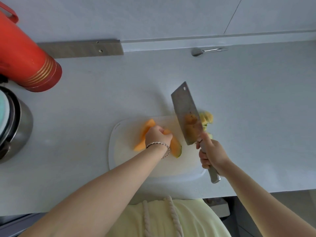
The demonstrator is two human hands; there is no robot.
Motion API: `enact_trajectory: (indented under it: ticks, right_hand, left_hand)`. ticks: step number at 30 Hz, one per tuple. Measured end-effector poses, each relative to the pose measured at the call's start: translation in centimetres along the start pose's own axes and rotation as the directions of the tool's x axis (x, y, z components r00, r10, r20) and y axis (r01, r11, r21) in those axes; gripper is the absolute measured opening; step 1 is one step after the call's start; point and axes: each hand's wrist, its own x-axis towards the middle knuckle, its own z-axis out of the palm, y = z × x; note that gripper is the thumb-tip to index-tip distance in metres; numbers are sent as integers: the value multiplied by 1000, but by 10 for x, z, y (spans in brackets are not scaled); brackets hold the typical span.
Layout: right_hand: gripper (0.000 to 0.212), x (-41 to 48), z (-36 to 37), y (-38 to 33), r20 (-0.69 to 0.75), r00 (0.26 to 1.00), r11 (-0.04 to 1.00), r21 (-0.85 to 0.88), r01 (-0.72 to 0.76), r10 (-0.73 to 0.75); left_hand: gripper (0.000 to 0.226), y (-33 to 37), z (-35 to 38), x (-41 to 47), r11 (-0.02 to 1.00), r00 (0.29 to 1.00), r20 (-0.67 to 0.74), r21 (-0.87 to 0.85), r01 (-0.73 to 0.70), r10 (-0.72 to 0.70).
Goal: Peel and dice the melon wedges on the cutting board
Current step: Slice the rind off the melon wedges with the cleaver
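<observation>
Two orange melon wedges lie on the white cutting board. My left hand grips the right wedge, which has green rind at its near end. The other wedge lies just left of that hand, partly hidden by it. My right hand grips the handle of a cleaver, whose blade is raised above the board's right side, tilted, with orange melon flesh stuck to its flat. A pile of pale rind pieces sits behind the blade at the board's far right corner.
A red thermos stands at the far left with a steel kettle in front of it. A metal spoon lies by the back wall. The grey counter ends at its front edge near my body.
</observation>
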Motion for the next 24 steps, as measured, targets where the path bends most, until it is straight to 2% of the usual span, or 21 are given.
enact_trajectory:
  ticks: [4, 5, 7, 8, 9, 11, 12, 13, 14, 16, 18, 19, 20, 21, 22, 23, 24]
  right_hand:
    - [47, -7, -15, -9, -10, 1000, 994, 110, 3, -2]
    - [48, -9, -18, -12, -12, 1000, 995, 102, 4, -3]
    - [51, -13, -23, -17, -11, 1000, 999, 47, 16, -16]
    - [52, -16, -25, -19, -5, 1000, 999, 23, 26, -26]
    - [53, -18, -26, -21, 7, 999, 999, 13, 37, -37]
    - [53, -23, -27, -26, 13, 998, 998, 1, 62, -62]
    - [52, -25, -27, -28, -10, 996, 995, -39, 90, -90]
    - [52, -26, -28, -29, -53, 988, 981, -138, 134, -142]
    - [52, -26, -31, -30, -99, 971, 939, -294, 180, -217]
    - [50, -26, -37, -33, -142, 922, 757, -622, 200, -360]
    - [45, -29, -42, -38, -124, 899, 568, -809, 153, -419]
    - [43, -29, -44, -40, -99, 899, 489, -861, 136, -426]
    - [41, -29, -45, -41, -71, 905, 426, -896, 126, -419]
    - [40, -28, -47, -42, -42, 913, 374, -919, 125, -407]
    - [41, -27, -48, -42, -10, 917, 328, -935, 133, -400]
    - [43, -25, -48, -41, 23, 916, 285, -947, 148, -401]
    - [45, -24, -49, -41, 47, 909, 246, -955, 162, -415]
  left_hand:
    - [26, 1, -7, -2, 968, 993, 22, 222, -120, 118]
    - [29, 3, -10, -4, 927, 981, 43, 323, -191, 187]
    - [32, 9, -16, -10, 761, 926, 90, 545, -353, 366]
    - [32, 12, -20, -12, 675, 869, 94, 592, -441, 486]
    - [31, 17, -23, -13, 597, 778, 94, 587, -547, 621]
    - [23, 24, -23, -10, 442, 535, 64, 486, -754, 842]
    - [21, 25, -21, -8, 362, 416, 17, 464, -809, 909]
    - [23, 26, -20, -6, 312, 330, -42, 456, -833, 943]
    - [26, 28, -19, -5, 298, 285, -97, 440, -847, 954]
    - [26, 40, -22, -8, 258, 198, -182, 415, -873, 963]
    - [16, 53, -28, -8, 180, 129, -141, 458, -871, 982]
    - [11, 62, -32, -7, 156, 157, -35, 460, -874, 987]
    - [11, 73, -36, -6, 189, 268, 127, 438, -879, 955]
    - [14, 82, -38, -5, 275, 426, 313, 428, -861, 849]
    - [18, 89, -37, -3, 334, 554, 476, 471, -817, 683]
    - [20, 95, -33, 0, 323, 609, 573, 527, -786, 548]
    - [20, 99, -28, 3, 287, 618, 615, 556, -780, 490]
